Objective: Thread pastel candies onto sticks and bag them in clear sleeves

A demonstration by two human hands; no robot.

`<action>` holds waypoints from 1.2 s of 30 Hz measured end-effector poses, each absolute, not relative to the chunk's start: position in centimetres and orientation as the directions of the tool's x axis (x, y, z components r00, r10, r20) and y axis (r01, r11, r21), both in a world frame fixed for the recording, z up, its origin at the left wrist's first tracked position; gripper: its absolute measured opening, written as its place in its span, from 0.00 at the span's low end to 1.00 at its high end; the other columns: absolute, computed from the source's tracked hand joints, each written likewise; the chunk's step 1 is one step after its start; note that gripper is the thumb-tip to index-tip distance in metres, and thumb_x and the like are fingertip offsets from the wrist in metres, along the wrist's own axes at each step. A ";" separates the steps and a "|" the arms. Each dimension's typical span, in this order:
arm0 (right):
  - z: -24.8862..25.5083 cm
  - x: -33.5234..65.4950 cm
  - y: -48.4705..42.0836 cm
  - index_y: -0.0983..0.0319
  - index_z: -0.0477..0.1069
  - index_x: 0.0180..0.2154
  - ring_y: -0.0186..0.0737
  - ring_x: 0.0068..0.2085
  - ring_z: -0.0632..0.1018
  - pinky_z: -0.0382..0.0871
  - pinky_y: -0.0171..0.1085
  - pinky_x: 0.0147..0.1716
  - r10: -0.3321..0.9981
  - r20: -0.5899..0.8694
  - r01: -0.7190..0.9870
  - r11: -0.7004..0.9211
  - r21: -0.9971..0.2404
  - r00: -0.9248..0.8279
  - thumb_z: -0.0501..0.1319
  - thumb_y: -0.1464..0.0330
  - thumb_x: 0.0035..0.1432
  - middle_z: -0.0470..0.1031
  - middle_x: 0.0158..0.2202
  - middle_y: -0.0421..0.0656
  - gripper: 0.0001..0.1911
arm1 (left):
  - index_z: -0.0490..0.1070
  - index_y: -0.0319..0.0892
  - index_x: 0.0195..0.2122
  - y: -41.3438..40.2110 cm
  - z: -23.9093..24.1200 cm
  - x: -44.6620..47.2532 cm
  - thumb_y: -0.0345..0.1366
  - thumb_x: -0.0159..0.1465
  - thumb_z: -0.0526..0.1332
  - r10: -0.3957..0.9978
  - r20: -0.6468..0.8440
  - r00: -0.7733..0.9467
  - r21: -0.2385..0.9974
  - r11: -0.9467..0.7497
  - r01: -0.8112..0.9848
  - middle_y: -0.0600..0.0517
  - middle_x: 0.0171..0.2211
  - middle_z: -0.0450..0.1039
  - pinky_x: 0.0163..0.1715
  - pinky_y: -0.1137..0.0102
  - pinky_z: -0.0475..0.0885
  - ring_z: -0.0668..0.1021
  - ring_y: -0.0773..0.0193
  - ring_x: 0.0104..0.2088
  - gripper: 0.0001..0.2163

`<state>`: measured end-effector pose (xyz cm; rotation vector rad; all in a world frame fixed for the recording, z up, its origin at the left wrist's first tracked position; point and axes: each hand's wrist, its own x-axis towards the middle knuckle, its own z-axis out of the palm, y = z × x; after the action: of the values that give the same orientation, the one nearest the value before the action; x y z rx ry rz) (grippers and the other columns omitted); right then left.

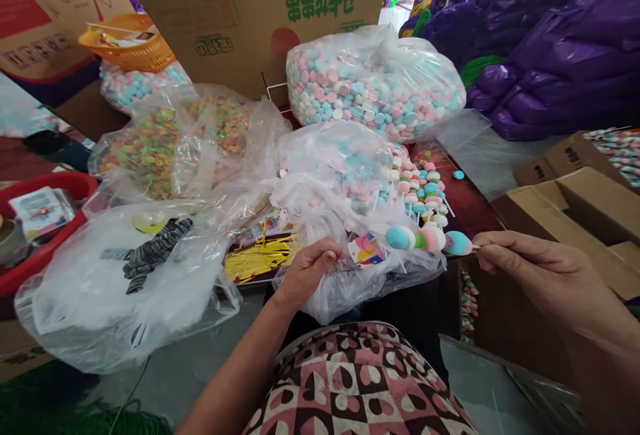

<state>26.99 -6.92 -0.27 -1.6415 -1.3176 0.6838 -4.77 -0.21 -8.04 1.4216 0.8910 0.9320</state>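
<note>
My right hand (pixel 530 272) pinches the white stick of a marshmallow skewer (pixel 429 238), held level with blue, white, pink and green pieces on it. My left hand (pixel 316 267) is closed, thumb against fingers, on the edge of a small clear bag (pixel 367 250) with a colourful print. The skewer's far end is close to this print; whether they touch I cannot tell. Behind both hands, an open plastic bag (pixel 340 162) holds loose pastel marshmallows. More finished skewers (pixel 425 188) lie piled at its right.
Yellow twist ties (pixel 261 258) lie left of my left hand. Further left are a bag of ring-shaped gummies (pixel 170 145), a clear bag of white pieces (pixel 150 288) and a red basin (pixel 90 188). A large marshmallow bag (pixel 373 85) stands behind; an open carton (pixel 580 212) sits right.
</note>
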 end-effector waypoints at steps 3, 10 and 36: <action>0.0 27.3 -7.3 0.59 0.81 0.32 0.39 0.26 0.77 0.72 0.37 0.27 0.964 0.117 0.572 -0.041 -0.819 0.238 0.67 0.47 0.48 0.79 0.26 0.44 0.22 | 0.76 0.41 0.31 0.0 -7.5 -5.0 0.56 0.63 0.57 0.899 0.091 0.429 0.993 -0.117 0.034 0.49 0.29 0.72 0.36 0.68 0.68 0.71 0.63 0.32 0.22; 0.1 28.3 -7.9 0.57 0.82 0.33 0.46 0.34 0.81 0.77 0.42 0.37 0.975 0.173 0.734 0.014 -0.679 0.141 0.64 0.48 0.52 0.83 0.35 0.46 0.20 | 0.77 0.41 0.33 0.7 -6.5 -5.2 0.49 0.67 0.56 0.816 0.211 0.538 0.961 -0.273 0.036 0.49 0.30 0.73 0.36 0.70 0.67 0.73 0.64 0.32 0.17; -4.3 23.1 -9.1 0.59 0.80 0.35 0.35 0.22 0.68 0.62 0.33 0.20 0.994 -0.006 0.499 -0.059 -0.865 0.108 0.64 0.55 0.54 0.70 0.20 0.38 0.15 | 0.75 0.45 0.37 0.5 -1.4 -4.0 0.35 0.69 0.54 0.617 0.534 0.578 0.274 -0.773 0.572 0.52 0.36 0.76 0.63 0.56 0.54 0.75 0.63 0.45 0.10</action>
<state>23.13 -9.15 -4.35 -1.6578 -1.4822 0.8597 -3.98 0.48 -1.37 2.7268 1.0288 0.9659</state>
